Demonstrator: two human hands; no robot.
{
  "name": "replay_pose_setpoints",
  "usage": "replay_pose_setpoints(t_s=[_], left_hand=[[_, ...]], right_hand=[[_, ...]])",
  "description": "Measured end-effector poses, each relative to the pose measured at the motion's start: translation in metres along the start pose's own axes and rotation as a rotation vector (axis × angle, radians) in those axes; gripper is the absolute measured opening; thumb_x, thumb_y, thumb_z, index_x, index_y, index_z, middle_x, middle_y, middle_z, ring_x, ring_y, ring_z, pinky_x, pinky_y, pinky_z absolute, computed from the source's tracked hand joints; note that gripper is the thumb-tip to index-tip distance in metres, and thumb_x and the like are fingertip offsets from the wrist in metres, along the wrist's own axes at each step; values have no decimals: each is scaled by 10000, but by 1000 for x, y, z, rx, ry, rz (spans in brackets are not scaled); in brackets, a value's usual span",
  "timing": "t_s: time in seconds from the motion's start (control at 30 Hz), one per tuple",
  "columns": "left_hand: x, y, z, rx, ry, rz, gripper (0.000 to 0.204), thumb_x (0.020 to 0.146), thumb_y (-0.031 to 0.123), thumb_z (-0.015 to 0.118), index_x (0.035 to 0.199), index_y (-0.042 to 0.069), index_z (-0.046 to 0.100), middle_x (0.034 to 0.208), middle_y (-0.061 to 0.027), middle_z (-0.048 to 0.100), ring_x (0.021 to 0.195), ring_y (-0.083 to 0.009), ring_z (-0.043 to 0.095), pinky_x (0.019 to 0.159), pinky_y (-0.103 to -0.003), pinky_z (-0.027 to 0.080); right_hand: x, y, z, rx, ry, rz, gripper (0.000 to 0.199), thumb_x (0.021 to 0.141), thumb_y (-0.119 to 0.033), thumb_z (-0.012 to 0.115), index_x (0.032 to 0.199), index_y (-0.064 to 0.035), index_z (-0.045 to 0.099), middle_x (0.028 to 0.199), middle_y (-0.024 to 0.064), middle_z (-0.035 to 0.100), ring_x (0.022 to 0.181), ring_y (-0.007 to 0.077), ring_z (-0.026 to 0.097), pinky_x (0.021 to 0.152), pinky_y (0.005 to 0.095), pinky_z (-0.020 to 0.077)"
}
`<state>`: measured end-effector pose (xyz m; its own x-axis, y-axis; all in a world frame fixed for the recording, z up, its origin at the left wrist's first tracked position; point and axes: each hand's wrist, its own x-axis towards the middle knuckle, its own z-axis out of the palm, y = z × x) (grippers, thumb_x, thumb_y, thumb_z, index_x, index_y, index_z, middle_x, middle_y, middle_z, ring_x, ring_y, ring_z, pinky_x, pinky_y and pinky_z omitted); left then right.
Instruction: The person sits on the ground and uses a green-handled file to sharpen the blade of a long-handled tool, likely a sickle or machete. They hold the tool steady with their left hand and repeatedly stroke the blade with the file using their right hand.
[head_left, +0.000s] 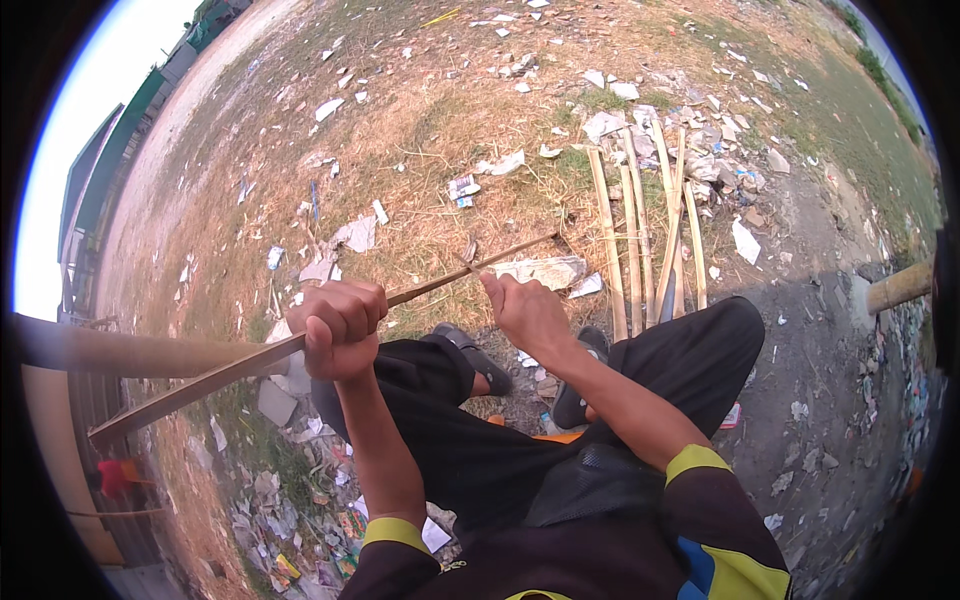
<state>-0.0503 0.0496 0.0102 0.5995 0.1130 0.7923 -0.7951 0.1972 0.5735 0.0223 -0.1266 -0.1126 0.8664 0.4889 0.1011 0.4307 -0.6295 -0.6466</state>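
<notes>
My left hand [342, 325] is closed in a fist around a long, flat bamboo strip [210, 383]. The strip slants from the lower left up to the far middle, above my knees. My right hand [530, 312] is closed beside the strip's far part, thumb and fingers pressed together. A thin, pointed piece [466, 263] sticks out past its fingers across the strip; what it is, I cannot tell. To the right of that hand, several pale split bamboo strips [633, 235] lie on the ground, their near ends by my right knee.
Dry grass and earth [430, 120] are strewn with paper scraps and rubble. A thick pole [140, 348] crosses at the left, behind the held strip. Another bamboo pole end [900, 287] juts in at the right. My feet in dark shoes [480, 365] rest below the strip.
</notes>
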Motion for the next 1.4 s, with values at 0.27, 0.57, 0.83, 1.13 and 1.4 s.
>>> replay_pose_setpoints(t_s=[0.27, 0.57, 0.83, 1.13, 1.4], left_hand=[[-1, -2, -5, 10, 39, -2, 442, 953, 254, 420, 557, 125, 272, 403, 33, 226, 319, -97, 170, 332, -282, 168], [-1, -2, 9, 20, -48, -7, 450, 948, 257, 445, 559, 136, 256, 408, 36, 235, 318, -90, 188, 334, -261, 185], [-11, -1, -15, 40, 176, -81, 456, 977, 303, 397, 572, 148, 258, 435, 43, 192, 384, -92, 128, 422, -290, 150], [-5, -1, -10, 26, 24, -52, 428, 976, 255, 374, 576, 145, 269, 414, 37, 223, 350, -97, 164, 387, -294, 183], [-2, 1, 8, 50, -12, -45, 432, 973, 257, 391, 572, 147, 274, 414, 42, 223, 346, -91, 162, 381, -276, 177]], right_hand=[[5, 20, 18, -15, 55, 58, 616, 993, -426, 304, 731, 21, 636, 601, 255, 604, 596, 418, 636, 545, 474, 526], [17, 81, 42, -133, -5, 137, 640, 997, -444, 281, 733, 25, 626, 602, 243, 603, 583, 404, 631, 518, 477, 508], [42, 101, 59, -288, 41, 117, 562, 985, -447, 333, 814, -31, 670, 732, 208, 658, 656, 366, 664, 546, 457, 532], [9, 201, 1, -330, -156, 553, 607, 984, -457, 273, 927, -3, 673, 945, 223, 661, 895, 378, 640, 778, 478, 495], [29, 91, 37, 136, -41, 178, 691, 979, -488, 267, 687, 24, 629, 706, 285, 613, 746, 439, 625, 711, 530, 481]])
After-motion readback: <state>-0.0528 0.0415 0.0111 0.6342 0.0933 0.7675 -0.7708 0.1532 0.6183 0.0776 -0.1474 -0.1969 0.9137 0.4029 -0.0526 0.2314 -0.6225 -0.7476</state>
